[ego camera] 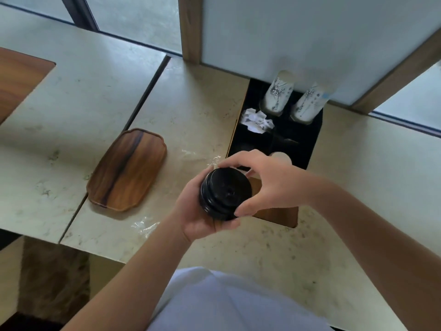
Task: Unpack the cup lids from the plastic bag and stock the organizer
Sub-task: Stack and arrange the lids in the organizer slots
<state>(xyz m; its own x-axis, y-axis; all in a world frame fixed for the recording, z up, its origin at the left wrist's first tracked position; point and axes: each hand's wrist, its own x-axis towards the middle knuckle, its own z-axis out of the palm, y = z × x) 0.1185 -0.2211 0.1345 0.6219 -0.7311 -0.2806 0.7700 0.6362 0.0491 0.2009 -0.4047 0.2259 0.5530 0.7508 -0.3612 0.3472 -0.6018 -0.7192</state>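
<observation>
together two hands, left hand (pixel 191 211), right hand (pixel 269 185), one lid stack (pixel 224 193), two cup stacks (pixel 278 93)

Glossy black lids (pixel 225 193); dark-streaked brown tray (pixel 127 169)

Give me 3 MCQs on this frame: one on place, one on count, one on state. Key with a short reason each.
1. Where does the wooden tray lie?
A. left of the organizer, on the counter
B. inside the organizer
C. under the lids

2. How many stacks of paper cups stand in the organizer?
A. none
B. two
C. five

3. How is the stack of black lids held?
A. lying loose on the counter
B. by the right hand alone
C. by both hands

Key:
1 A, the tray rests on the counter left of the black box.
2 B, two printed stacks stand side by side at the back.
3 C, the left hand cups it from below and the right hand grips it from above.
</observation>
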